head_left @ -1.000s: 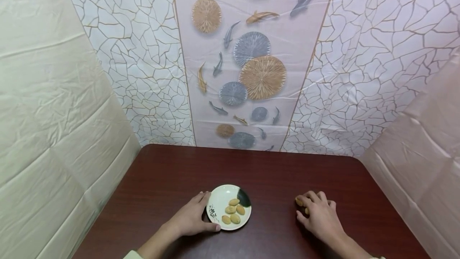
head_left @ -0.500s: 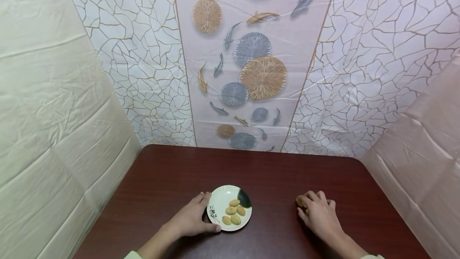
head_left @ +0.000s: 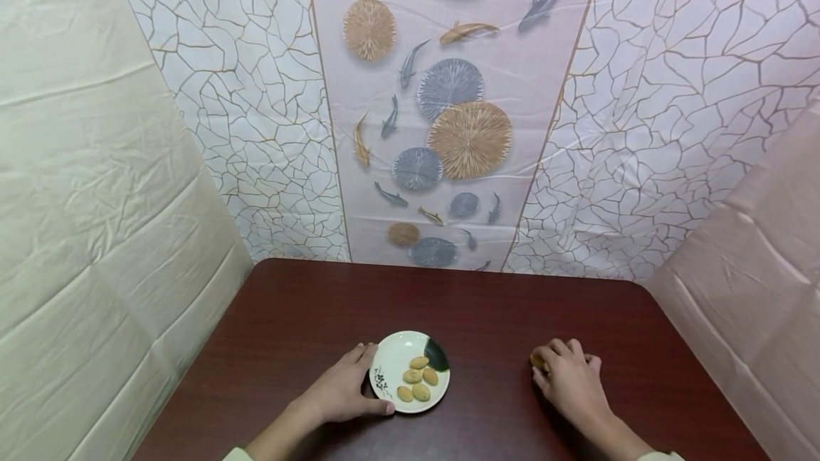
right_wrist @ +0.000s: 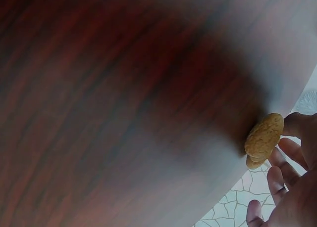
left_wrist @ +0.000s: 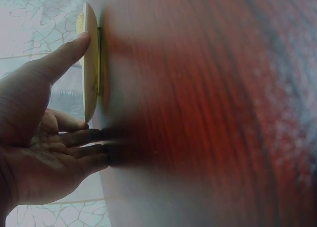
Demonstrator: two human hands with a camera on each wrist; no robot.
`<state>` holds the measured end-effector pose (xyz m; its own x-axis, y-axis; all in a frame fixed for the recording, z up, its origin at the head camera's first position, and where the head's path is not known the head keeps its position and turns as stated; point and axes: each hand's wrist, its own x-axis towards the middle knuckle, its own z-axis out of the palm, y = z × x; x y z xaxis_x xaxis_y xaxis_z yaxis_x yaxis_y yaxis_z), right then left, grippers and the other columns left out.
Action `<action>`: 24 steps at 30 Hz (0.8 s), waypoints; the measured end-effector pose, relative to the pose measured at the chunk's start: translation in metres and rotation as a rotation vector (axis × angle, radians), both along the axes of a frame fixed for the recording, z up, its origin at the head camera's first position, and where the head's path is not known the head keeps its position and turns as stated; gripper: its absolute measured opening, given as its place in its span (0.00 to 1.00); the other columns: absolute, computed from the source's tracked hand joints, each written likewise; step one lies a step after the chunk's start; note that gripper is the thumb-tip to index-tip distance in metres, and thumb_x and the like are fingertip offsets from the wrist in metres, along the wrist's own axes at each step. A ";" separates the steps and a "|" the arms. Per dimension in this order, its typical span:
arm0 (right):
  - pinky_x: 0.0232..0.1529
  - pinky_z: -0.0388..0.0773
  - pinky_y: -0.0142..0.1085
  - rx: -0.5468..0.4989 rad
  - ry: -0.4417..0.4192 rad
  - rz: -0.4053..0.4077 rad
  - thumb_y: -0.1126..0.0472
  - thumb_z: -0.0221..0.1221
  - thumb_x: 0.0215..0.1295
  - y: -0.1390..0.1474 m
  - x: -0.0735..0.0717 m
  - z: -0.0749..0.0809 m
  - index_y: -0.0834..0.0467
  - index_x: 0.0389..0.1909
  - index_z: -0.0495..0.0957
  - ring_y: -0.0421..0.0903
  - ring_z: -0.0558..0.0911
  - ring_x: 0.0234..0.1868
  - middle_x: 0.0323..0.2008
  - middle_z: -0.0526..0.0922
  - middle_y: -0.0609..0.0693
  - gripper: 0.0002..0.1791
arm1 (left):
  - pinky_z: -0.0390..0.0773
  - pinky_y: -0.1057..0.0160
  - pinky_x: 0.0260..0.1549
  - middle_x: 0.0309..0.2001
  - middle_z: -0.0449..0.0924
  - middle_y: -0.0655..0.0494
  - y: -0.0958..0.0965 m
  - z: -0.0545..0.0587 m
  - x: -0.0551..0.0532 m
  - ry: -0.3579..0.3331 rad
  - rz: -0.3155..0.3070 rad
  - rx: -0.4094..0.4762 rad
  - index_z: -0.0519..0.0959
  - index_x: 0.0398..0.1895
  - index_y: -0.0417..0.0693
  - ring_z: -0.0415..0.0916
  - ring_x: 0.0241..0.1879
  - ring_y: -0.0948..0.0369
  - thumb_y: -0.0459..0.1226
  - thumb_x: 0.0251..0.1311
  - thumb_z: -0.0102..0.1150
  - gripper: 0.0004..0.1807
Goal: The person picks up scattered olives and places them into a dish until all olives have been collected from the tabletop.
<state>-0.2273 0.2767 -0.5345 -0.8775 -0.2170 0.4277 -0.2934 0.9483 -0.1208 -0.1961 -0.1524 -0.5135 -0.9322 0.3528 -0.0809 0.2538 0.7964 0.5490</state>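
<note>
My left hand (head_left: 349,386) holds the left side of a small round plate (head_left: 391,351), thumb at the near rim and fingers at the far left rim. The plate is white with a dark green patch and a floral print. Several oval tan nuts, like almonds in their shells, lie on it, one being the nut (head_left: 421,392) nearest me. To the right, my right hand (head_left: 572,383) is low over the table with thumb and fingers curled at two similar nuts (right_wrist: 265,137). These overlap in the right wrist view; from the head they are partly hidden by my fingers.
The dark red-brown wooden table (head_left: 461,311) has a smooth, slightly glossy top. Behind it hangs a patterned cloth (head_left: 468,137) with fish and round motifs. Pale cloth walls (head_left: 115,247) flank the left and right sides.
My right fingers have drawn in, and the two nuts under them now sit closer together and slightly to the right. The left hand keeps its place on the plate.
</note>
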 end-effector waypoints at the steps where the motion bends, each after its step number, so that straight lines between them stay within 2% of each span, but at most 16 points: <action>1: 0.45 0.74 0.64 -0.002 0.007 0.002 0.60 0.82 0.56 0.000 0.000 0.000 0.52 0.40 0.89 0.55 0.79 0.46 0.40 0.87 0.48 0.13 | 0.70 0.30 0.76 0.83 0.62 0.28 0.000 0.000 0.000 0.000 0.000 -0.001 0.59 0.86 0.31 0.60 0.84 0.34 0.64 0.54 0.82 0.69; 11: 0.46 0.75 0.65 -0.016 0.024 0.001 0.62 0.82 0.55 -0.001 0.000 -0.004 0.51 0.38 0.88 0.57 0.80 0.46 0.39 0.87 0.49 0.13 | 0.70 0.30 0.76 0.84 0.62 0.29 0.000 -0.001 -0.001 -0.001 -0.001 -0.003 0.58 0.87 0.32 0.60 0.85 0.34 0.64 0.54 0.82 0.69; 24: 0.42 0.74 0.63 -0.021 0.135 0.041 0.62 0.84 0.49 -0.002 0.002 0.000 0.49 0.33 0.87 0.52 0.78 0.41 0.35 0.85 0.45 0.16 | 0.70 0.29 0.76 0.83 0.62 0.28 0.001 0.000 0.001 0.000 0.003 0.000 0.59 0.86 0.32 0.60 0.85 0.34 0.64 0.53 0.82 0.69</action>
<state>-0.2251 0.2743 -0.5349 -0.8025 -0.2411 0.5458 -0.3467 0.9329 -0.0977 -0.1955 -0.1518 -0.5131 -0.9334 0.3498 -0.0806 0.2514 0.7973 0.5488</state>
